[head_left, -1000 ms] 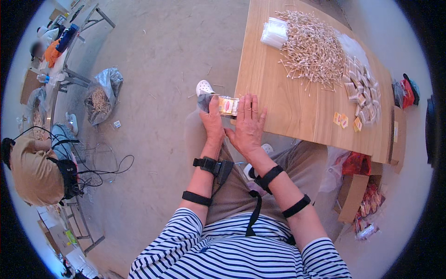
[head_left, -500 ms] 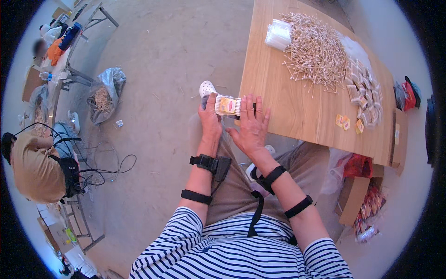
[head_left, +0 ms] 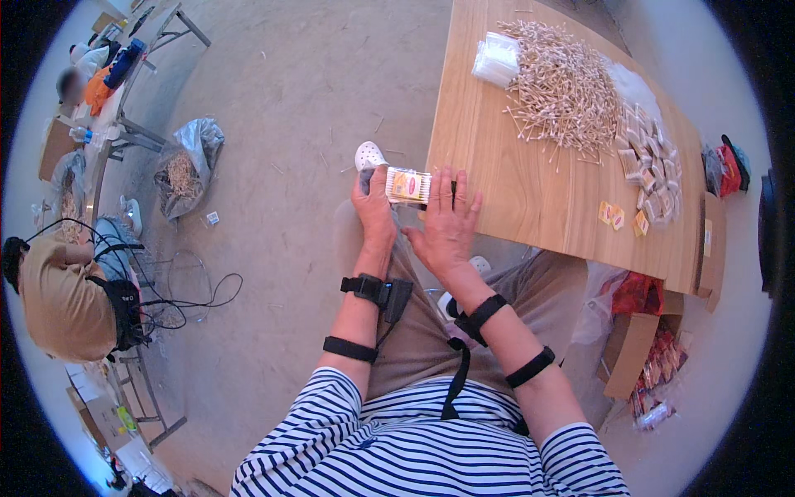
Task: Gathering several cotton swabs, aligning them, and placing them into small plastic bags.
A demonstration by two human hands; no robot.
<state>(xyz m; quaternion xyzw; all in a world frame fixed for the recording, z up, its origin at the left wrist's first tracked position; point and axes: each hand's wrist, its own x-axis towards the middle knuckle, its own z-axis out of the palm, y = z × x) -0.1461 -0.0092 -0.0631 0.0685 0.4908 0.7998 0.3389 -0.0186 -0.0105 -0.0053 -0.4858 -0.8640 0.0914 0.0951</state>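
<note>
My left hand (head_left: 373, 204) is closed around the left end of a clear packet of cotton swabs (head_left: 407, 185) with an orange and white card inside. The packet lies level at the table's near left corner, above my knees. Against its right end rests my right hand (head_left: 448, 214), fingers stretched out and thumb apart, palm down. Its fingertips lie over the packet's edge and partly hide it. On the wooden table (head_left: 513, 199), a big heap of loose cotton swabs (head_left: 563, 91) spreads out beyond my hands.
Clear empty bags (head_left: 497, 60) lie left of the heap. Filled packets (head_left: 654, 170) are piled on the right, near several small orange cards (head_left: 613, 215). An open cardboard box (head_left: 633, 356) stands below the table. A co-worker (head_left: 70, 298) sits at far left, near a bag of swabs (head_left: 186, 170).
The packet has tilted slightly and shifted a little to the right between my hands. Both hands keep nearly the same place.
</note>
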